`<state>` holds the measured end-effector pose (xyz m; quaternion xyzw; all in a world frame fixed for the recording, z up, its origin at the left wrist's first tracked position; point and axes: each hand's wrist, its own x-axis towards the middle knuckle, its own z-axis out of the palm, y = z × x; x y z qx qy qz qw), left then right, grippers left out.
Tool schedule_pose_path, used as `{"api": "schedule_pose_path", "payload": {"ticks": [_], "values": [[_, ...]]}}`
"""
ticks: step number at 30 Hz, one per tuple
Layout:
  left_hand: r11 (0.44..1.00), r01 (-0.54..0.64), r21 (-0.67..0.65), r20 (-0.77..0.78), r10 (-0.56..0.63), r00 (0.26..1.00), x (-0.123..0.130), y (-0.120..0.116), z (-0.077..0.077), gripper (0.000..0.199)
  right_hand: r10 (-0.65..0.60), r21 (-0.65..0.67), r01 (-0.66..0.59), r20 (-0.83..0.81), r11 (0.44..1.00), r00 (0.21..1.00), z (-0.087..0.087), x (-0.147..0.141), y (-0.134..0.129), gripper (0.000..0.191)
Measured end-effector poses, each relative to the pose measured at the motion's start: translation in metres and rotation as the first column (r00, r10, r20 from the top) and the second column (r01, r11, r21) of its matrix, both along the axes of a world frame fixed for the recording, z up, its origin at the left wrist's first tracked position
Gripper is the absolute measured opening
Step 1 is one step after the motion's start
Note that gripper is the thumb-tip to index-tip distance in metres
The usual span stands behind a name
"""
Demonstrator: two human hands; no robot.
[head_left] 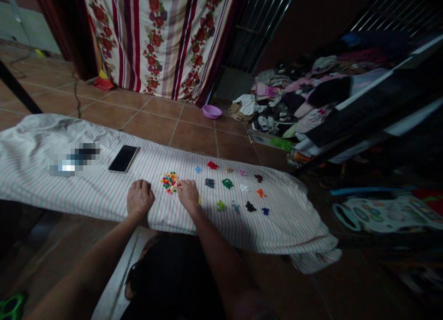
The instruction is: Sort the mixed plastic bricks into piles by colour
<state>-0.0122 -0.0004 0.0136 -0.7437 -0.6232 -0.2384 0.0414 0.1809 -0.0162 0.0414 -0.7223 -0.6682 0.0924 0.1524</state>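
My right hand (188, 194) reaches to the right edge of a mixed pile of small colored pieces (169, 182), its fingertips pinched together; what is between them is too small to make out. My left hand (140, 197) rests palm down on the striped cloth (104, 200), left of the pile, with its fingers curled in. Small single-color heaps lie to the right, among them red (212, 165), dark grey (209, 183), green (227, 184), white (245, 187), orange (260, 193), lime (220, 205), black (250, 206) and blue (265, 211). Some yellow pieces (199, 199) show partly behind my right wrist.
A phone (123, 159) lies on the cloth to the left, near a blurred-out item (74, 160). Beyond the narrow covered surface are a tiled floor, a purple basin (212, 111) and a floral curtain (159, 43). Piled clothes (294, 93) fill the back right.
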Motion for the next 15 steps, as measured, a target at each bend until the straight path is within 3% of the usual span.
{"api": "schedule_pose_path", "payload": {"ticks": [8, 15], "values": [[1.0, 0.022, 0.012, 0.006, -0.022, 1.0, 0.0, 0.0, 0.002, 0.014, -0.096, 0.095, 0.116, -0.189, 0.989, 0.977, -0.01, 0.022, 0.003, 0.016], [1.0, 0.022, 0.013, 0.004, -0.022, 1.0, 0.0, -0.001, 0.004, 0.015, -0.109, 0.124, 0.219, -0.577, 0.968, 0.809, -0.024, 0.052, 0.007, 0.019]]}}
